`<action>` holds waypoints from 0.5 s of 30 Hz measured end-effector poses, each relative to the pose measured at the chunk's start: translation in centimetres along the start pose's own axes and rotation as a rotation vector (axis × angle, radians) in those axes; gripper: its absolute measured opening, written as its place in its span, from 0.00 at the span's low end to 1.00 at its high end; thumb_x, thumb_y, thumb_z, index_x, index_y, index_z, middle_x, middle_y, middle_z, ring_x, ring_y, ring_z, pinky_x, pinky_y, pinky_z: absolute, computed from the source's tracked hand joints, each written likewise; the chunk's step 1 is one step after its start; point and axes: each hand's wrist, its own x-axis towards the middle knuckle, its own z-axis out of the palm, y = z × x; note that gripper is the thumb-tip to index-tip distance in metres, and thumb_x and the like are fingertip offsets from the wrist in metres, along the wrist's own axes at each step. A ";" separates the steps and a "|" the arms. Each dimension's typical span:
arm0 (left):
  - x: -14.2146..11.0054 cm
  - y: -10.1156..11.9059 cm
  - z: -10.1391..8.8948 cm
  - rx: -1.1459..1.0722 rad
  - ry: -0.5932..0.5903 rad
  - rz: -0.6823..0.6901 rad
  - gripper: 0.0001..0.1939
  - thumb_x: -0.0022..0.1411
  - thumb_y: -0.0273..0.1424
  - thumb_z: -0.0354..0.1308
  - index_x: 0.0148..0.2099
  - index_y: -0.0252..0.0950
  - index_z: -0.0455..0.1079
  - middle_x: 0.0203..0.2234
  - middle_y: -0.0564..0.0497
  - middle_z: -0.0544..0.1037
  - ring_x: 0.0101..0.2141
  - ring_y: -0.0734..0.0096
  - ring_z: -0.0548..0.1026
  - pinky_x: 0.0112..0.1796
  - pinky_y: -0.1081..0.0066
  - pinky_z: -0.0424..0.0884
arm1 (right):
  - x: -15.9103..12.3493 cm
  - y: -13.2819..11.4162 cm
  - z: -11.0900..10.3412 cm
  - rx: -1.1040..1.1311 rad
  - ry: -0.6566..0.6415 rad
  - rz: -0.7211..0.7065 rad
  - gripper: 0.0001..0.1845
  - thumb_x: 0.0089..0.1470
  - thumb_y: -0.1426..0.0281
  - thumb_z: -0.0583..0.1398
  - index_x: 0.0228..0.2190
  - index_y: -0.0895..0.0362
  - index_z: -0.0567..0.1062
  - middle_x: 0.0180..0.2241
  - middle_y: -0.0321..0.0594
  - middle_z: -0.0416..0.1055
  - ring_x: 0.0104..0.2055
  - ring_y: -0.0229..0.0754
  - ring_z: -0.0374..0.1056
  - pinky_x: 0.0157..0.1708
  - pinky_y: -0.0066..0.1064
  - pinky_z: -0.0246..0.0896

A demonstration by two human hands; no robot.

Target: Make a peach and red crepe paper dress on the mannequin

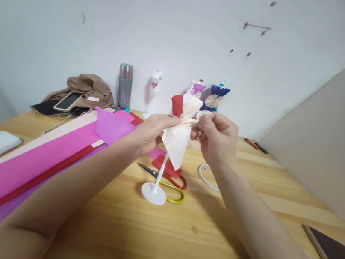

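Observation:
A cream paper piece [177,144] with gathered, pointed folds is held up in front of me, with a bit of red paper [177,105] behind its top. My left hand [151,131] is closed on its left side, thumb pressed along the gathered middle. From the right, my right hand [221,137] pinches a twisted end of the same paper between thumb and fingers. Below the paper runs the stem of a white stand [154,193], tilted, with a round base. Whether the paper is fixed to the stand is hidden. Behind the stand lie scissors [179,180] with red and yellow handles.
Coloured paper sheets [65,150] lie left under my forearm. A grey bottle [126,86], brown cloth [91,87], and phone [68,101] sit at the back. Decorated stands, one with a blue paper fan [221,94], line the wall. A white ring [206,178] lies near my right wrist.

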 end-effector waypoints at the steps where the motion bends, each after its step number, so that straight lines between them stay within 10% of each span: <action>1: 0.0 -0.1 0.0 -0.007 -0.011 -0.002 0.11 0.58 0.31 0.60 0.36 0.27 0.77 0.30 0.42 0.80 0.32 0.65 0.77 0.38 0.67 0.71 | -0.1 0.0 0.3 0.004 0.019 0.007 0.16 0.53 0.54 0.62 0.24 0.50 0.67 0.19 0.32 0.65 0.20 0.38 0.62 0.23 0.34 0.61; 15: 0.1 -0.5 0.2 -0.055 0.127 -0.027 0.07 0.58 0.27 0.59 0.35 0.29 0.76 0.28 0.46 0.79 0.30 0.68 0.76 0.38 0.67 0.72 | -0.5 0.6 0.8 -0.182 0.100 -0.080 0.14 0.54 0.56 0.62 0.30 0.49 0.65 0.27 0.35 0.67 0.21 0.38 0.62 0.22 0.34 0.59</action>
